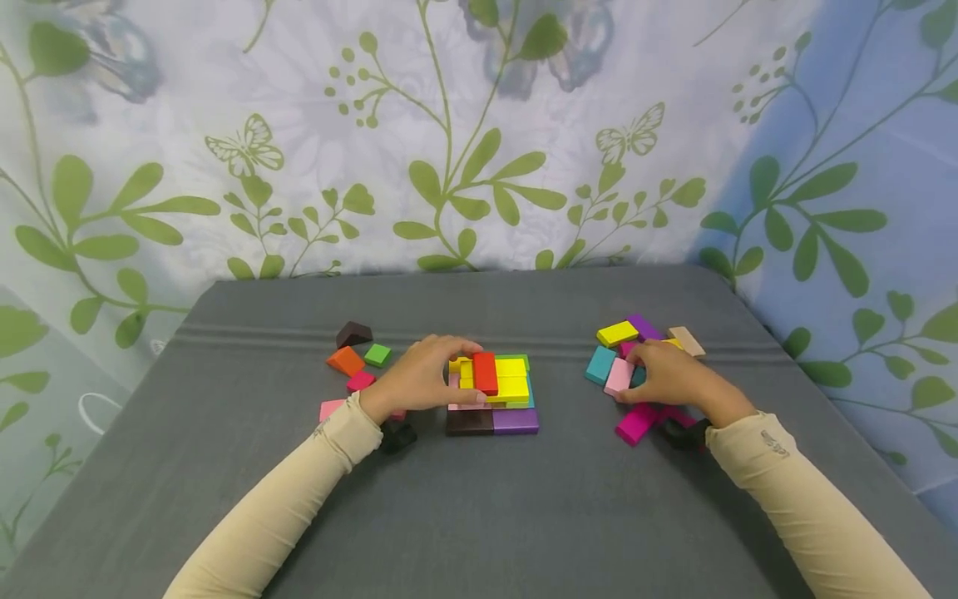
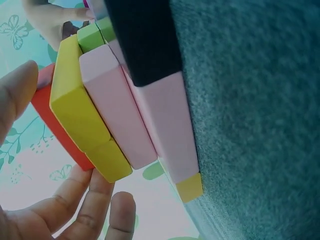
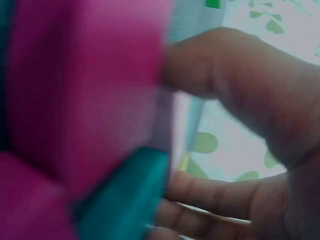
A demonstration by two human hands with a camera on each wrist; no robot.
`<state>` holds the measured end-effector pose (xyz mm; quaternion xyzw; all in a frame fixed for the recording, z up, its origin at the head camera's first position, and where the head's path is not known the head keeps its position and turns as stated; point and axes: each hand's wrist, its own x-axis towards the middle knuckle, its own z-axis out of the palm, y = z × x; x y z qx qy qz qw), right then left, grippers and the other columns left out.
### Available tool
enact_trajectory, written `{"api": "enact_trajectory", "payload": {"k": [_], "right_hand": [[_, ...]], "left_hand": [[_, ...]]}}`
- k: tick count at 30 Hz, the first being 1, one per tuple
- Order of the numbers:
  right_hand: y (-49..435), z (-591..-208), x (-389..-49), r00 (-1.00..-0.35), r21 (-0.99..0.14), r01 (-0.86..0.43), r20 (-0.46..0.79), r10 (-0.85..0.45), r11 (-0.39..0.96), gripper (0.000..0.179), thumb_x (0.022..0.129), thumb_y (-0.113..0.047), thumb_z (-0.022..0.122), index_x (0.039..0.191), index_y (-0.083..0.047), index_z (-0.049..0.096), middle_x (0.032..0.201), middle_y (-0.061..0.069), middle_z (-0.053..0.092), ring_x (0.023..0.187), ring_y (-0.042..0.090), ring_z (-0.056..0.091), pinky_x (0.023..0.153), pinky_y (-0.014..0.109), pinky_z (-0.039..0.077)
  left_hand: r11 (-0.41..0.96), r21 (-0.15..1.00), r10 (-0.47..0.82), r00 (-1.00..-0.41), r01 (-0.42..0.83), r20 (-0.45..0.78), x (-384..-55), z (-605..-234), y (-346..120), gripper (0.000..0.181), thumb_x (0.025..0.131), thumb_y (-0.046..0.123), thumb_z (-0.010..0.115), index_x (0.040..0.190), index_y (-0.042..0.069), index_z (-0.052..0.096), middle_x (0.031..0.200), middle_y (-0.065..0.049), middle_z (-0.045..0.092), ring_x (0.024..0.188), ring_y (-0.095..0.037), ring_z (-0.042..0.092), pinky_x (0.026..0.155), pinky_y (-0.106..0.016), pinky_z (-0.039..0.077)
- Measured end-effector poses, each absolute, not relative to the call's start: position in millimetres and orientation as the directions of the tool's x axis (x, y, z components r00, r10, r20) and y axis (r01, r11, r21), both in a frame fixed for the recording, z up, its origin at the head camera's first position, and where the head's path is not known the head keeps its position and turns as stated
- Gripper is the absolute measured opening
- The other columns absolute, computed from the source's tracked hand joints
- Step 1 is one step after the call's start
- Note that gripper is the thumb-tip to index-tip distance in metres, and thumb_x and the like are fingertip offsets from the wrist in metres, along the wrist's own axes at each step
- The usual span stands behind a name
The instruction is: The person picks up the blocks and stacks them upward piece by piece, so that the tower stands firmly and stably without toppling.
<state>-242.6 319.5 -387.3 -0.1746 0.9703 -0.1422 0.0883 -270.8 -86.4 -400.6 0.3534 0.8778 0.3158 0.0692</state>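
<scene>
My left hand (image 1: 419,378) holds a red block (image 1: 486,374) by its two ends, thumb at the near end and fingers at the far end. The red block lies on yellow blocks (image 1: 512,389), the upper part of a layered stack. Lower layers show pink blocks (image 2: 117,107), a dark brown block (image 1: 469,423) and a purple block (image 1: 516,422). Over the right-hand pile, my right hand (image 1: 677,378) pinches a light pink block (image 1: 619,377) between thumb and fingers. Magenta and teal blocks blur close to the camera in the right wrist view.
Left of the stack lie a dark brown block (image 1: 354,334), an orange block (image 1: 346,360), a green block (image 1: 377,355) and others. The right pile includes a blue block (image 1: 600,365), a yellow block (image 1: 617,334) and a magenta block (image 1: 637,423). A patterned curtain (image 1: 479,208) hangs behind the grey table (image 1: 509,516).
</scene>
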Motion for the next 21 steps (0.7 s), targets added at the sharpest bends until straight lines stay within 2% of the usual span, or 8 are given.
{"api": "enact_trajectory", "payload": {"k": [4,8,13,21], "right_hand": [[320,-375,-241,-0.916,-0.335,-0.319,-0.129,-0.379,0.887,0.054,0.082,-0.033,0.092,0.110,0.007,0.068,0.104,0.011,0.073,0.089,0.024,0.063,0.084,0.047,0.056],[312,-366,-239,-0.901,-0.389,-0.377,-0.055,-0.430,0.840,0.060,0.082,-0.028,0.093,0.122,0.009,0.068,0.112,0.013,0.075,0.098,0.030,0.069,0.086,0.051,0.057],[291,-376,-240,-0.870,-0.473,-0.450,0.041,-0.491,0.757,0.060,0.086,-0.022,0.091,0.132,0.006,0.067,0.120,0.013,0.072,0.102,0.030,0.069,0.081,0.044,0.057],[256,-393,-245,-0.847,-0.592,-0.487,0.142,-0.512,0.642,0.061,0.088,-0.019,0.089,0.139,0.005,0.065,0.124,0.015,0.071,0.103,0.029,0.069,0.089,0.052,0.060]], "left_hand": [[0.549,0.609,0.669,-0.738,0.572,0.090,-270,-399,-86,0.069,0.089,0.032,0.089,0.147,0.005,0.064,0.143,-0.013,0.068,0.128,-0.034,0.058,0.114,-0.060,0.040],[0.548,0.609,0.672,-0.735,0.573,0.087,-270,-397,-86,0.068,0.090,0.033,0.089,0.147,0.005,0.064,0.143,-0.013,0.069,0.126,-0.035,0.058,0.111,-0.059,0.041],[0.545,0.612,0.673,-0.734,0.572,0.087,-271,-397,-87,0.068,0.090,0.033,0.089,0.147,0.006,0.064,0.141,-0.012,0.070,0.125,-0.034,0.058,0.109,-0.058,0.042],[0.540,0.610,0.672,-0.734,0.580,0.103,-271,-400,-86,0.071,0.088,0.034,0.090,0.146,0.005,0.064,0.142,-0.012,0.069,0.125,-0.034,0.060,0.111,-0.059,0.041]]}}
